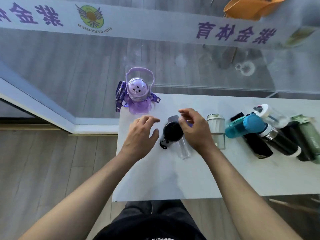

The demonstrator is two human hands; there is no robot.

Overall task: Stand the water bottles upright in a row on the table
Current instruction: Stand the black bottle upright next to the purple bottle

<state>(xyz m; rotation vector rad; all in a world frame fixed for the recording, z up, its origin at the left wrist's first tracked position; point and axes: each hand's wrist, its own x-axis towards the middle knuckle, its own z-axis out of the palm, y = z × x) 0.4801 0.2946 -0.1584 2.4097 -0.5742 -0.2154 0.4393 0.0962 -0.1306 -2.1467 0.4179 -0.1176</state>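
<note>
A purple cat-faced bottle [137, 96] with a strap stands upright at the table's far left corner. In the middle a grey bottle with a black lid [172, 131] stands upright. Right beside it is a clear bottle with a purple cap [184, 149], and my right hand [195, 129] curls over its top, thumb and fingers around the cap. My left hand [141, 135] hovers just left of the grey bottle, fingers spread, touching nothing. A clear bottle with a cream lid [216, 129] stands to the right.
At the right of the white table [155, 179] several bottles lie in a heap: a teal one [242, 127], black ones [259, 146], a green one [310, 137] and a white-capped clear one [265, 110]. A glass wall runs just beyond the far edge.
</note>
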